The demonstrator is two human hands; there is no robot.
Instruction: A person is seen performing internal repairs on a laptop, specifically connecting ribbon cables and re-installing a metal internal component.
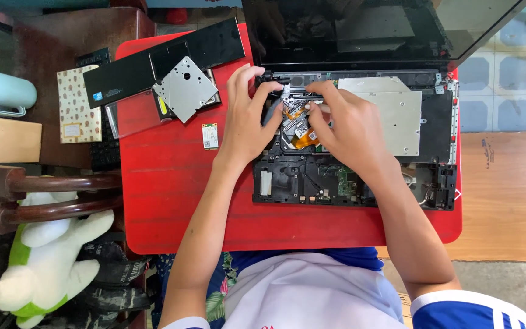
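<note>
Both hands, the left hand [245, 116] and right hand [345, 125], pinch together at the orange ribbon cable [299, 125] inside the opened laptop base [354, 183]. Best worked gently: steady the connector beside the cable, and pull straight, not sideways.

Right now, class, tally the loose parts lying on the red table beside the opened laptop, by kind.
Long black cover panel: 1
Silver metal drive: 1
Small green circuit card: 1
Total: 3

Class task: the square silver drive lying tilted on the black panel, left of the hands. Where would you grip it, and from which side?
Probably by its two opposite thin edges, from above: the silver drive lies flat, corners overhanging the black panel.
</note>
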